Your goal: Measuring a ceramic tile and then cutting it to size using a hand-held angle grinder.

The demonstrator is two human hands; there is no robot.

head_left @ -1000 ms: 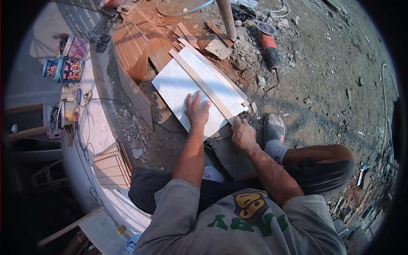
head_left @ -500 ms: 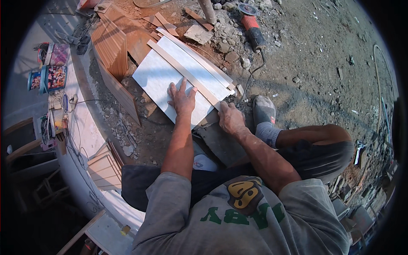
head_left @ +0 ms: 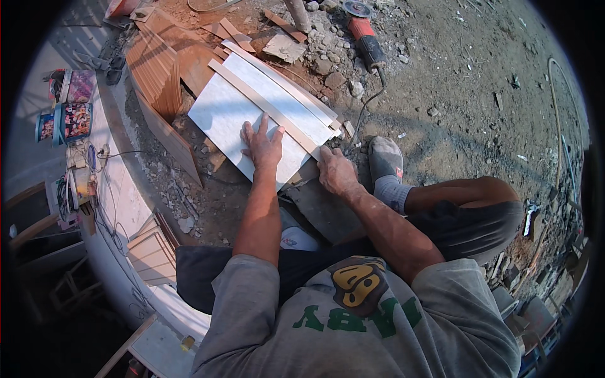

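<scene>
A white marble-look tile (head_left: 217,113) lies tilted on the rubble-strewn ground, with a narrow beige strip (head_left: 246,91) laid diagonally across it and further thin strips (head_left: 283,82) along its upper right edge. My left hand (head_left: 261,145) rests on the tile, fingers spread, beside the long strip. My right hand (head_left: 337,169) has its fingers curled at the lower end of that strip, by the tile's near right corner; anything else inside that grip is hidden.
An angle grinder (head_left: 368,47) with its cord lies beyond the tile. Stacked brown tiles (head_left: 154,75) stand at left. Buckets (head_left: 74,126), cables and tools sit on a pale ledge (head_left: 110,183). My right foot (head_left: 384,160) is beside my right hand. A post (head_left: 296,16) rises at the back.
The scene has shifted left and up in the picture. Both hands keep nearly the same places on the tile and strip.
</scene>
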